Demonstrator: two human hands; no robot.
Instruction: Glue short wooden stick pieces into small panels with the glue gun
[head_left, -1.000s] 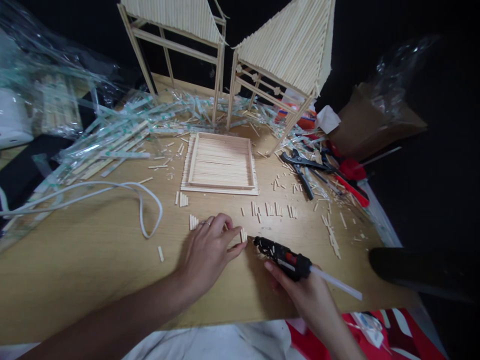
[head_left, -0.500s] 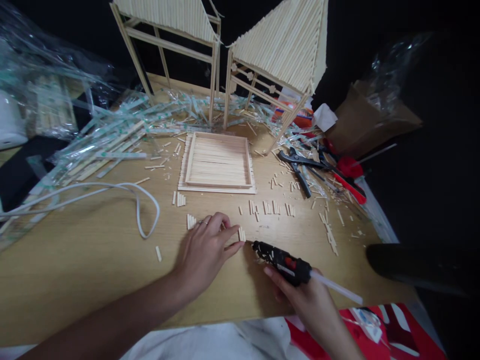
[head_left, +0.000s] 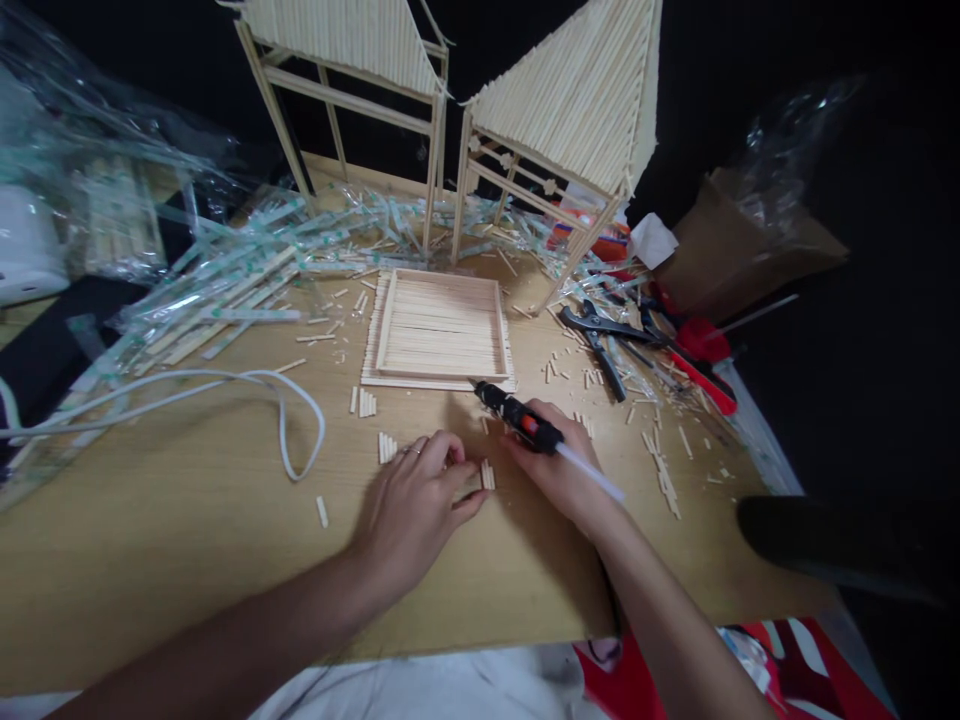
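Note:
My left hand (head_left: pixel 420 490) pinches a small cluster of short wooden sticks (head_left: pixel 487 475) between thumb and forefinger, low over the desk. My right hand (head_left: pixel 562 460) grips a black hot glue gun (head_left: pixel 517 415) whose clear glue stick (head_left: pixel 592 472) juts from the back. The gun's nozzle points toward the front edge of a flat stick panel (head_left: pixel 442 325) with a raised rectangular border. Beside my left fingers lies another small stick cluster (head_left: pixel 387 447). Some short pieces beyond the right hand are partly hidden by it.
Two stick-built roofed frames (head_left: pixel 570 110) stand at the back. Torn plastic wrappers (head_left: pixel 255 250) litter the far left, near a looped white cable (head_left: pixel 319 430). Black cutters (head_left: pixel 600 340), stick scraps (head_left: pixel 660 475) and a brown paper bag (head_left: pixel 742 235) are at right.
My right hand has carried the glue gun up and left, away from the stick cluster toward the panel. The left hand keeps its pinch almost in place.

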